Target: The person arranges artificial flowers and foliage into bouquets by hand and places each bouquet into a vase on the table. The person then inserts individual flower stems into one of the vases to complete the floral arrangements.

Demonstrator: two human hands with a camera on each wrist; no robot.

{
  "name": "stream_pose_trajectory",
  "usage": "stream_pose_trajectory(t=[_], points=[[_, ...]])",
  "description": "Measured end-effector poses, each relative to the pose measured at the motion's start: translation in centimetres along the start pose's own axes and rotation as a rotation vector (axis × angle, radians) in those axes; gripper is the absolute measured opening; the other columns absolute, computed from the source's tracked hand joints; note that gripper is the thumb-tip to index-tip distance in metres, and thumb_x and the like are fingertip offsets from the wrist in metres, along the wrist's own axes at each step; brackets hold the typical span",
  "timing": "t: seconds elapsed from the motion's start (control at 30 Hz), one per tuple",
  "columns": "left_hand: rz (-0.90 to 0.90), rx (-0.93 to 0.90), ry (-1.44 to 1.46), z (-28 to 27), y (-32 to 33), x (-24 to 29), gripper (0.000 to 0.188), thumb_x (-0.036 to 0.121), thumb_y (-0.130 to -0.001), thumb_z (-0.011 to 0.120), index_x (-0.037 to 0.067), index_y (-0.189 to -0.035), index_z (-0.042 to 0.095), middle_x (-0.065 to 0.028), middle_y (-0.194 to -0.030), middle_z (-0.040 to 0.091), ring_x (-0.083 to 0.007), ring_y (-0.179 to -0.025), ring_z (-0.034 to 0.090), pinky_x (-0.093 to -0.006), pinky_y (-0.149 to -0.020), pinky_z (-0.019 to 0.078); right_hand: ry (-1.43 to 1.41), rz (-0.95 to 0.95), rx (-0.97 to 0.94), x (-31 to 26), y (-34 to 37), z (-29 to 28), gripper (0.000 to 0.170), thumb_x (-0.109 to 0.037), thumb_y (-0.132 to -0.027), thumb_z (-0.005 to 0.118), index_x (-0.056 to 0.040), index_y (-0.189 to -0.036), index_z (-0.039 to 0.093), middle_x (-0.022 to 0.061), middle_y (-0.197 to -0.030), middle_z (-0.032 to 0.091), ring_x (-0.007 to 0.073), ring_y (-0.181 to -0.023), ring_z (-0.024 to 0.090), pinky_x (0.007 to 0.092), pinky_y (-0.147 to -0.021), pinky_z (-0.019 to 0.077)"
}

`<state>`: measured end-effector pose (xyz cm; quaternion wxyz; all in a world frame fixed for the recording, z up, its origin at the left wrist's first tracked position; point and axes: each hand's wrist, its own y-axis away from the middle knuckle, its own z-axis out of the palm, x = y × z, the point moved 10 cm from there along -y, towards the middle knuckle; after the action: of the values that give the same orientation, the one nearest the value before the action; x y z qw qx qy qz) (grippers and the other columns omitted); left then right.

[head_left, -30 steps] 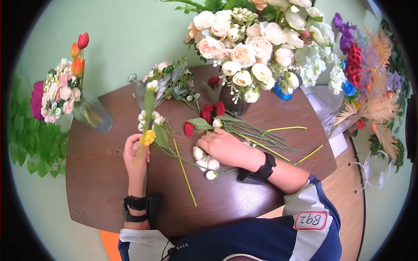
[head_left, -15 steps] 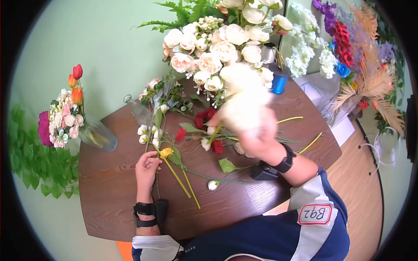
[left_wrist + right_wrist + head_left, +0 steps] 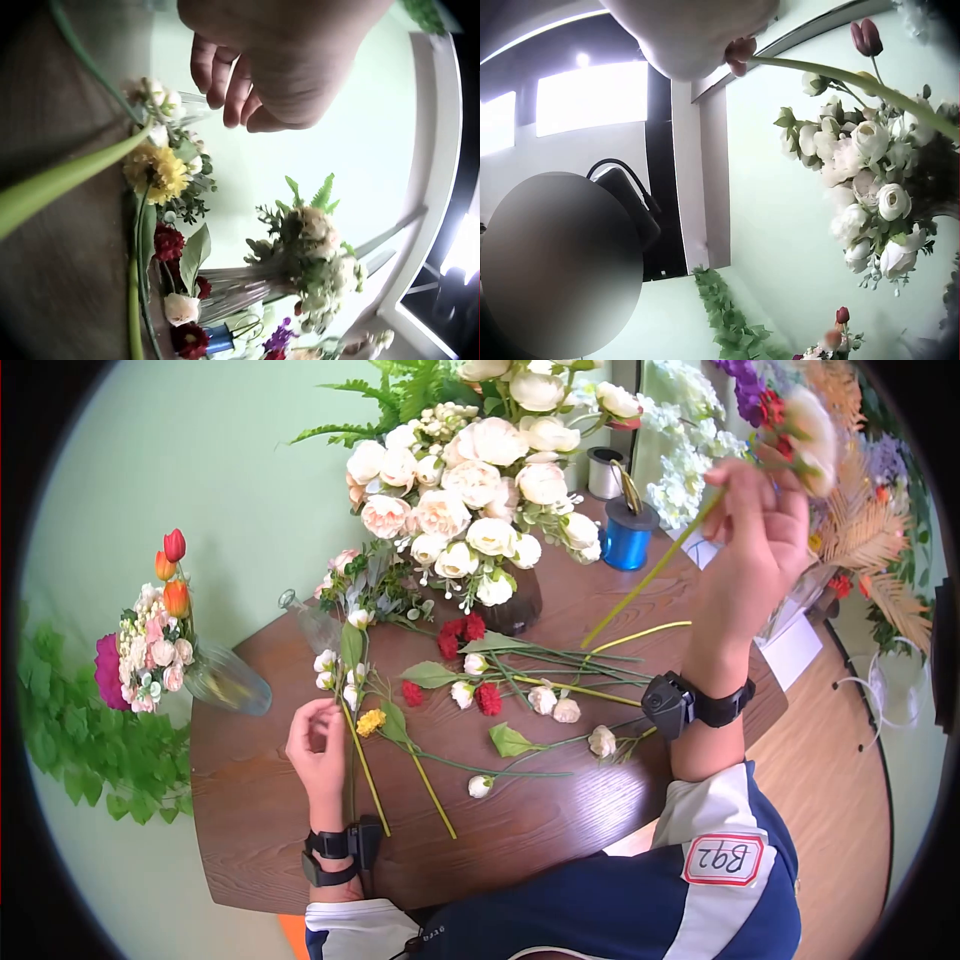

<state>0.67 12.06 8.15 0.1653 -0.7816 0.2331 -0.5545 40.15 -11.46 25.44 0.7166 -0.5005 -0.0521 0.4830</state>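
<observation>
My right hand (image 3: pixel 758 545), raised over the table's far right side, grips a flower by its yellow-green stem (image 3: pixel 650 585). The cream-white bloom (image 3: pixel 815 445) sticks out past the fingers. In the right wrist view the same stem (image 3: pixel 855 82) runs out from the fingertips. My left hand (image 3: pixel 318 752) is low over the table's left part with loosely curled fingers (image 3: pixel 238 94) and nothing in them. Just right of it lie a yellow flower (image 3: pixel 370 722) and a bare yellow-green stem (image 3: pixel 368 775).
Red carnations (image 3: pixel 488 700), white buds (image 3: pixel 481 787) and loose stems lie across the brown table (image 3: pixel 500 860). A large vase (image 3: pixel 515 600) of pale roses stands behind them. Blue ribbon spool (image 3: pixel 627 540) is at the back; a tilted glass vase (image 3: pixel 230 678) is left.
My right hand has lifted the cream-white flower off the table and carried it to the upper right. My left hand has drawn away from the yellow flower.
</observation>
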Motion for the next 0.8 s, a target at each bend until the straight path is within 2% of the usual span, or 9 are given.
stream_pose_trajectory(t=[0.03, 0.1, 0.17, 0.37, 0.5, 0.57, 0.7, 0.73, 0.8], points=[[0.005, -0.003, -0.004, 0.5, -0.3, 2.2, 0.017, 0.005, -0.079, 0.062, 0.003, -0.096, 0.059, -0.0036, -0.087, 0.061, -0.0104, -0.073, 0.054, -0.0222, -0.068, 0.0441, 0.018, 0.063, -0.071, 0.8, -0.1, 0.6, 0.020, -0.004, -0.088, 0.052, 0.0017, -0.105, 0.045, 0.0100, -0.078, 0.063, 0.0049, -0.048, 0.043, 0.0169, -0.044, 0.0337], [0.553, -0.179, -0.408, 4.2, 0.2, 10.8, 0.028, 0.003, -0.073, 0.063, 0.006, -0.100, 0.059, -0.0084, -0.094, 0.060, -0.0217, -0.086, 0.055, -0.0289, -0.074, 0.0438, 0.031, 0.091, -0.101, 1.8, -0.1, 0.8, 0.016, -0.003, -0.086, 0.053, 0.0023, -0.101, 0.049, 0.0093, -0.079, 0.064, 0.0051, -0.050, 0.046, 0.0174, -0.046, 0.0365], [0.751, -0.197, -0.501, 6.3, 0.3, 15.5, 0.033, 0.006, -0.067, 0.067, 0.007, -0.100, 0.060, -0.0113, -0.103, 0.059, -0.0307, -0.096, 0.052, -0.0361, -0.080, 0.0414, 0.164, 0.183, -0.235, 3.0, 0.5, 2.3, 0.012, -0.002, -0.085, 0.054, 0.0027, -0.096, 0.052, 0.0090, -0.080, 0.064, 0.0059, -0.052, 0.050, 0.0180, -0.048, 0.0397], [1.156, -0.114, -0.740, 12.2, -2.3, 27.3, 0.044, 0.039, -0.075, 0.061, 0.019, -0.114, 0.059, -0.0092, -0.124, 0.051, -0.0324, -0.114, 0.045, -0.0430, -0.094, 0.0297, 0.117, 0.128, -0.235, 3.0, 0.8, 2.9, 0.012, -0.003, -0.085, 0.055, 0.0035, -0.095, 0.056, 0.0072, -0.078, 0.064, 0.0083, -0.056, 0.055, 0.0200, -0.050, 0.0436], [1.218, -0.094, -0.798, 16.1, -5.6, 29.0, 0.045, 0.045, -0.078, 0.056, 0.023, -0.118, 0.057, -0.0098, -0.125, 0.050, -0.0327, -0.116, 0.044, -0.0429, -0.093, 0.0324, 0.201, 0.116, -0.255, 2.6, 0.8, 2.6, 0.013, -0.003, -0.085, 0.055, 0.0026, -0.097, 0.057, 0.0078, -0.079, 0.064, 0.0085, -0.058, 0.057, 0.0204, -0.052, 0.0448], [1.087, -0.172, -0.649, 17.5, -8.1, 27.3, 0.045, 0.043, -0.079, 0.056, 0.023, -0.119, 0.055, -0.0107, -0.123, 0.051, -0.0331, -0.117, 0.042, -0.0409, -0.090, 0.0359, 0.178, 0.096, -0.254, 2.4, 0.4, 2.1, 0.013, -0.002, -0.085, 0.055, 0.0027, -0.097, 0.057, 0.0077, -0.079, 0.064, 0.0084, -0.058, 0.057, 0.0203, -0.052, 0.0447], [0.994, -0.141, -0.673, 17.4, -10.3, 25.8, 0.046, 0.048, -0.078, 0.057, 0.022, -0.116, 0.057, -0.0110, -0.101, 0.058, -0.0296, -0.095, 0.051, -0.0394, -0.079, 0.0436, 0.151, 0.045, -0.245, 1.8, -0.2, 1.6, 0.014, -0.002, -0.085, 0.056, 0.0027, -0.098, 0.057, 0.0076, -0.078, 0.064, 0.0080, -0.058, 0.056, 0.0202, -0.052, 0.0446], [1.062, -0.094, -0.624, 17.0, -10.2, 26.0, 0.046, 0.046, -0.078, 0.059, 0.021, -0.116, 0.058, -0.0108, -0.093, 0.058, -0.0291, -0.089, 0.051, -0.0373, -0.078, 0.0443, 0.152, 0.048, -0.246, 1.9, -0.2, 1.6, 0.014, -0.002, -0.085, 0.056, 0.0027, -0.098, 0.057, 0.0076, -0.078, 0.064, 0.0080, -0.058, 0.056, 0.0202, -0.052, 0.0446], [1.073, -0.093, -0.626, 16.8, -10.2, 25.5, 0.046, 0.045, -0.078, 0.059, 0.020, -0.116, 0.058, -0.0108, -0.093, 0.058, -0.0296, -0.090, 0.051, -0.0379, -0.078, 0.0441, 0.152, 0.009, -0.256, 1.7, -0.1, 1.9, 0.014, -0.002, -0.085, 0.056, 0.0029, -0.098, 0.057, 0.0090, -0.080, 0.064, 0.0083, -0.059, 0.057, 0.0202, -0.052, 0.0448]])
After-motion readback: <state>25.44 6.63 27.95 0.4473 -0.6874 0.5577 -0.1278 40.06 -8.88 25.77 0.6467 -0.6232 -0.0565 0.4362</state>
